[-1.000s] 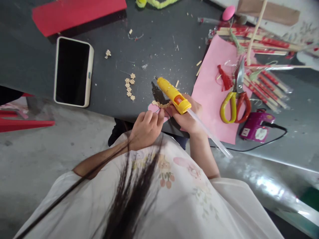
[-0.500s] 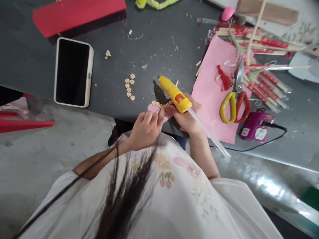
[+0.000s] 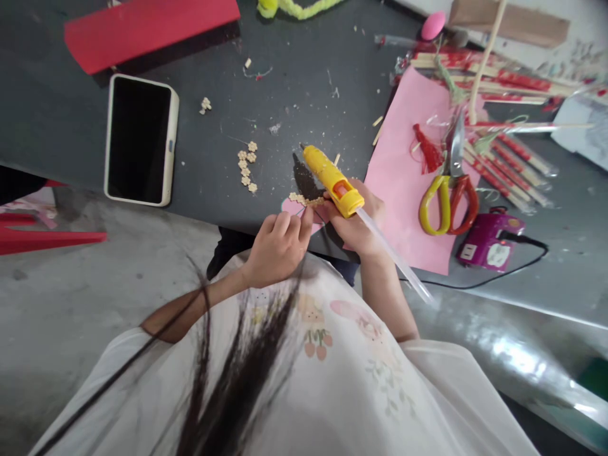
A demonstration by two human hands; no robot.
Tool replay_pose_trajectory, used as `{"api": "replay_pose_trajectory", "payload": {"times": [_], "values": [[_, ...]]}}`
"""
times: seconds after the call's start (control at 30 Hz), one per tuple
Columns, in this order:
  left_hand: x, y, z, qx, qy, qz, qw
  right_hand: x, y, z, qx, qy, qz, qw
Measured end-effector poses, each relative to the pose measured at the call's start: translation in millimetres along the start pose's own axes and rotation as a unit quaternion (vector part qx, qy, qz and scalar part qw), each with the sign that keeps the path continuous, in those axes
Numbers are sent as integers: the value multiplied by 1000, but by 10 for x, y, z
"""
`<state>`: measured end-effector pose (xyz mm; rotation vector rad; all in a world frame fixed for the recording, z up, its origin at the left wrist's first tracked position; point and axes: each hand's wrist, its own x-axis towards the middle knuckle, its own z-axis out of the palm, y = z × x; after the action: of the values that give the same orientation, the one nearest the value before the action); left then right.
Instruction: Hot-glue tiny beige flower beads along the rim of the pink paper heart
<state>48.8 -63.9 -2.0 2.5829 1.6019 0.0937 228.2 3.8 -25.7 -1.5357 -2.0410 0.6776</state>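
My right hand (image 3: 357,223) is closed around a yellow hot glue gun (image 3: 331,180) whose nozzle points up and left over the dark table (image 3: 294,76); a clear glue stick (image 3: 392,256) juts out of its back. My left hand (image 3: 278,246) is curled at the table's near edge, fingertips pinching a small pink paper piece (image 3: 297,208) with a row of small beige flower-shaped bits (image 3: 307,200) on it. More beige flower bits (image 3: 247,166) lie in a line to the left of the gun.
A phone in a cream case (image 3: 139,139) lies at the left, a red sheet (image 3: 147,28) above it. Right of my hands are a pink paper sheet (image 3: 403,177), yellow-and-red scissors (image 3: 448,190), a purple plug adapter with cable (image 3: 489,240) and wrapped sticks (image 3: 503,152).
Hands and glue gun hold almost the same place; the view has shifted slightly and my hanging hair has swung left.
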Motion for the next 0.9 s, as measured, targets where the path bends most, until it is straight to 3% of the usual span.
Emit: {"api": "replay_pose_trajectory", "payload": {"times": [0.13,0.3,0.47,0.67,0.9], "values": [[6,5,-20,12,-24,-5,1000,6,-2,-2,-13,-3,8,1000],[6,5,-6,92,19,19,995,14,-1,-7,-14,-32,25,999],[5,-2,7,93,25,17,995,19,8,-8,-4,-26,17,1000],[-7,-18,27,89,70,35,993,14,16,-8,-3,-23,12,1000],[4,-52,40,59,37,39,997,20,5,11,13,-12,6,1000]]}}
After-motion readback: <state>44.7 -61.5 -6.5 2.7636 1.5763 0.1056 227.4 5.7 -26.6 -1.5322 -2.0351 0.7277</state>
